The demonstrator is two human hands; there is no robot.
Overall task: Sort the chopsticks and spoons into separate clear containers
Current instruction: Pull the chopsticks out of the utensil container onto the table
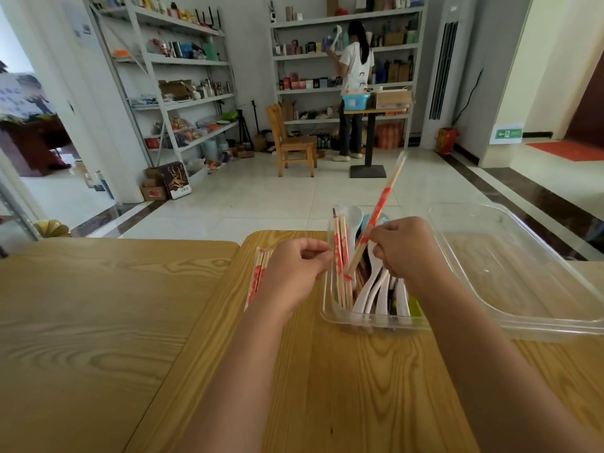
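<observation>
A small clear container (330, 317) on the wooden table holds wrapped chopsticks (341, 266) and several white and pale blue spoons (369, 291). My right hand (403, 248) pinches one red-and-clear wrapped pair of chopsticks (380, 204), tilted up and to the right above the container. My left hand (294, 271) hovers just left of the container with its fingers curled; I cannot make out anything in it. More wrapped chopsticks (258, 277) lie to the left, partly hidden by my left hand. A large clear container (510, 256) sits to the right.
Two wooden tables (98, 305) meet with a gap between them. Beyond the far edge is tiled floor, with a wooden chair (291, 142), a small stand table (369, 138), shelving, and a person standing at the shelves.
</observation>
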